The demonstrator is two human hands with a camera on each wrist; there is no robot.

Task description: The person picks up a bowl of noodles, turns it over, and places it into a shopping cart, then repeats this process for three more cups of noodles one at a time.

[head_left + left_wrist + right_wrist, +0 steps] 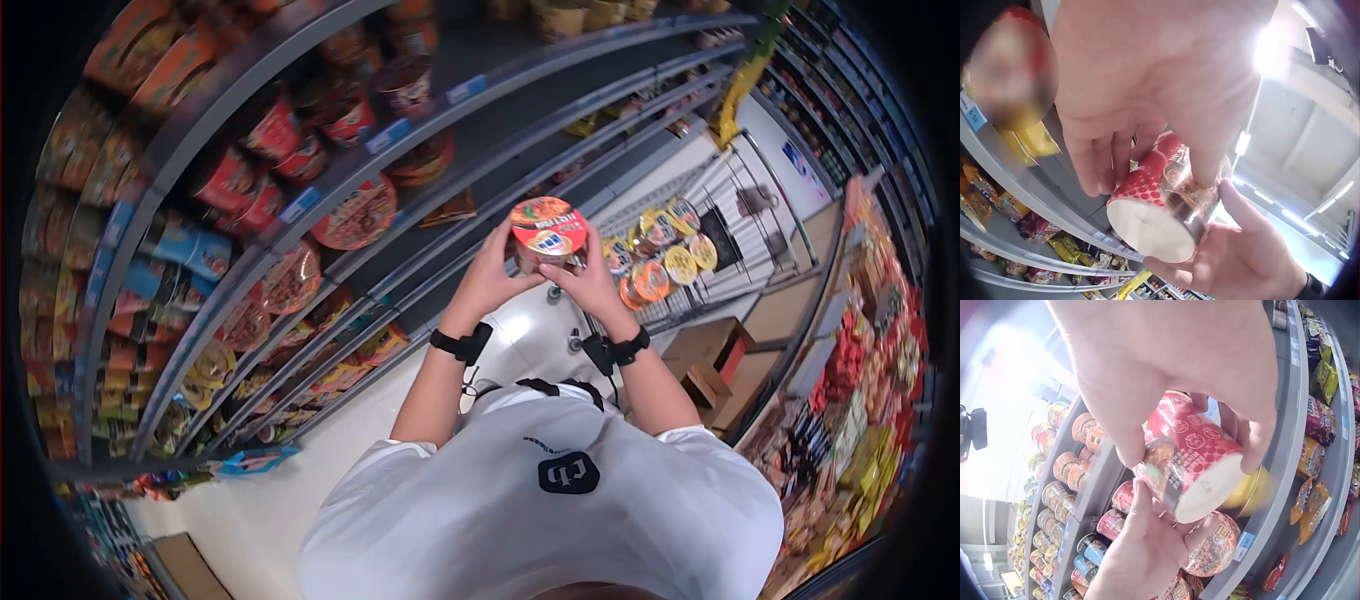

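A red instant noodle cup (548, 232) with a printed lid is up in front of the shelves, held between both hands. My left hand (490, 278) grips its left side and my right hand (590, 282) grips its right side. The left wrist view shows the cup (1157, 203) from below, with a white base and a dotted red wall; left fingers (1100, 162) curl on it and the right hand (1241, 262) cups it underneath. In the right wrist view the cup (1200, 456) sits between the right fingers (1254, 444) and the left hand (1141, 550).
Curved store shelves (330, 180) on the left carry many noodle bowls and cups. A wire cart (700, 215) holding several cups (660, 255) stands just beyond my hands. Cardboard boxes (705, 365) sit on the floor, and snack racks (870, 330) line the right.
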